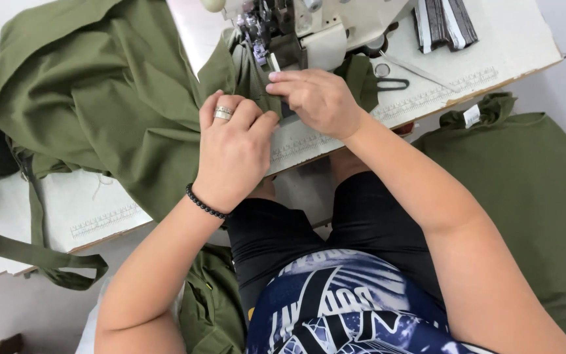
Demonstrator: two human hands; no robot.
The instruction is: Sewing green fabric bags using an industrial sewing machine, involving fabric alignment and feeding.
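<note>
I am pinching the olive green fabric (113,111) in my left hand (234,154), the grip closed on a fold at the edge of the white surface (427,92). My right hand (319,98) is pressing the same fabric flat just beside it, fingers closed on the cloth. Beyond them the sewing machine (302,29) is hiding the needle, its top cut off. Farther right, dark strips (443,23) are lying, hard to identify.

Garment sewing workshop: industrial sewing machine (296,26), ruler-marked worktable (492,59), piled olive-green fabric (99,85).
</note>
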